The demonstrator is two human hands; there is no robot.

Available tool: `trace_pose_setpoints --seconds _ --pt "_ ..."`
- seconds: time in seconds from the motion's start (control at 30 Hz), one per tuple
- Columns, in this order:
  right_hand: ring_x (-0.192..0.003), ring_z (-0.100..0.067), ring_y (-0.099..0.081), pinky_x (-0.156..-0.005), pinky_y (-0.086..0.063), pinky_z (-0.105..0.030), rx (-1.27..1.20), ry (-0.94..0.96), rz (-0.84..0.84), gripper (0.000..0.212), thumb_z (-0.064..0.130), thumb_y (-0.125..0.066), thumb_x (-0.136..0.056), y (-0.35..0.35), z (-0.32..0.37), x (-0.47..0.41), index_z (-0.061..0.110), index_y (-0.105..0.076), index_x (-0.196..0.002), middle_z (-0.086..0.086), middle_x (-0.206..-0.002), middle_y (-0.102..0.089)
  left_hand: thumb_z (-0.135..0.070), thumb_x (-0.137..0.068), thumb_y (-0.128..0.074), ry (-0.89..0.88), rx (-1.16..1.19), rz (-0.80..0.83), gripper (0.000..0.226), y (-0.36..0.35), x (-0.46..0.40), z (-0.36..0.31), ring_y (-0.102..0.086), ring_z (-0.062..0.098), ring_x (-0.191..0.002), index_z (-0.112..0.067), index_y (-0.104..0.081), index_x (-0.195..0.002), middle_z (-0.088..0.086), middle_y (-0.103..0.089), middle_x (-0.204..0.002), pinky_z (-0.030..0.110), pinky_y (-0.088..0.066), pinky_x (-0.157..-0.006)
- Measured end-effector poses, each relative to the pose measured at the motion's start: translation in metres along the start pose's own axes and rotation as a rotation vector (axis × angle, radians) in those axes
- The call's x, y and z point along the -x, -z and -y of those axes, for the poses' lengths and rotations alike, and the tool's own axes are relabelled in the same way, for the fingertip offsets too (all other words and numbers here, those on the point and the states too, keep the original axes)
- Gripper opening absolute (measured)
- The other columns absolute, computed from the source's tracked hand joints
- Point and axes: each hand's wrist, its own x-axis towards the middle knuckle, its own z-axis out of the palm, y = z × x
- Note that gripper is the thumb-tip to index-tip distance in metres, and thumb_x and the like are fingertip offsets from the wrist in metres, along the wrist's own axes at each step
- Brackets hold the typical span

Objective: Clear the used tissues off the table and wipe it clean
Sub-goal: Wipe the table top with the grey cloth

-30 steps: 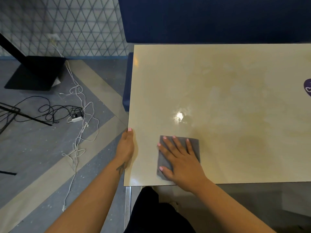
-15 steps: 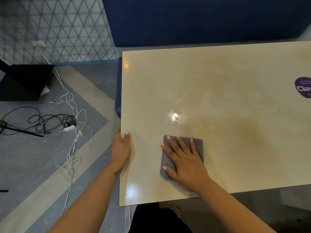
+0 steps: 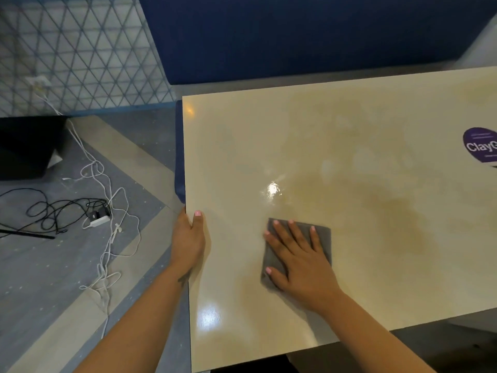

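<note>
Right hand (image 3: 301,261) presses flat, fingers spread, on the grey cloth (image 3: 321,238), now farther in from the near edge; left hand (image 3: 188,238) grips the table (image 3: 269,146) edge. No tissues visible; wiping underway.

Tabletop (image 3: 349,157) lies open; only a sticker (image 3: 481,145) far right.

Single head-worn wide-angle view, looking forward and steeply down from above the near edge of the glossy cream rectangular surface (image 3: 336,162). Close range: both forearms enter from the bottom. The surface fills centre and right, tilted in frame, cropped at right. Grey patterned floor (image 3: 53,278) fills the left; dark blue upholstered bench back (image 3: 295,36) runs across the top.
</note>
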Motion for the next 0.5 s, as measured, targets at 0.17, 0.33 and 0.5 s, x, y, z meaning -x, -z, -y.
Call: trace_pose_setpoints --seconds 0.17,0.33,0.5 --pt "-0.146 -0.02 -0.005 -0.114 0.005 -0.05 0.033 -0.232 0.02 0.068 0.06 -0.024 -0.089 0.007 -0.017 -0.048 0.031 -0.018 -0.15 0.007 -0.158 -0.007 -0.022 -0.101 -0.036 -0.012 0.012 -0.006 0.036 -0.002 -0.013 -0.003 -0.047 0.013 -0.11 -0.006 -0.044 -0.132 0.006 -0.054 -0.126 0.022 -0.033 -0.091" --pt "-0.146 -0.019 0.005 -0.113 0.014 -0.05 -0.029 -0.18 0.047 0.069 0.058 -0.02 -0.088 0.006 0.02 -0.081 0.03 -0.01 -0.151 0.008 -0.158 0.001 -0.023 -0.101 -0.036 -0.006 0.009 -0.005 0.036 -0.003 -0.022 -0.003 -0.046 0.011 -0.109 -0.007 -0.043 -0.132 -0.002 -0.052 -0.12 0.021 -0.032 -0.091" --pt "-0.145 -0.019 -0.012 -0.114 -0.001 -0.048 0.004 -0.109 0.006 0.066 0.059 -0.033 -0.087 0.002 -0.002 -0.053 0.033 -0.024 -0.148 0.01 -0.157 -0.015 -0.023 -0.101 -0.036 -0.031 -0.015 -0.024 0.036 -0.004 -0.027 -0.005 -0.047 0.01 -0.109 -0.009 -0.044 -0.132 -0.001 -0.054 -0.124 0.02 -0.032 -0.091"
